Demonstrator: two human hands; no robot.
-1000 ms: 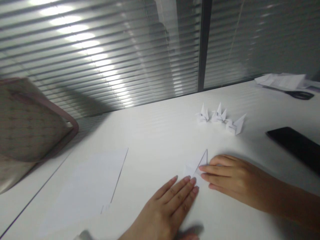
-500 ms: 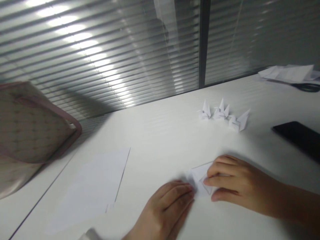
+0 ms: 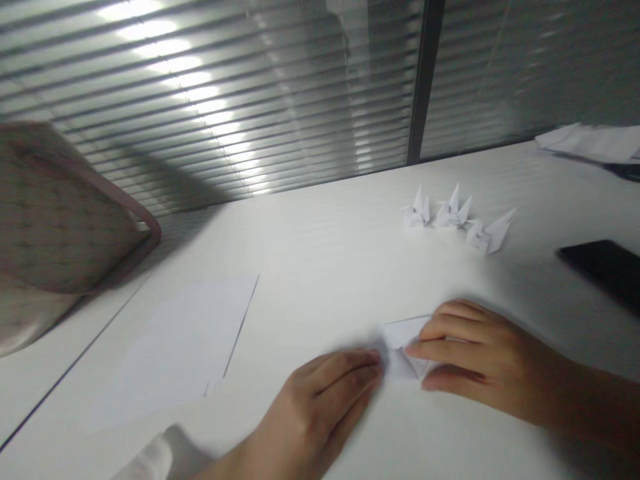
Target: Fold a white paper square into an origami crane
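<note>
A small folded piece of white paper lies flat on the white table between my hands. My left hand has its fingers pressed together, their tips at the paper's left edge. On the paper's right side rests my right hand, fingers bent and thumb close to the index finger, gripping a folded flap; the hand hides that end. Beyond the hands stand three folded paper cranes: a left one, a middle one and a right one.
A blank paper sheet lies at left, near a quilted bag with pinkish trim. At right are a black phone and, farther back, loose papers over a partly seen dark object. Blinds run behind the table.
The view has shifted slightly, so the cranes and phone appear farther right. Both hands stay at the folded paper, and its flap by my right fingertips looks slightly more raised.
</note>
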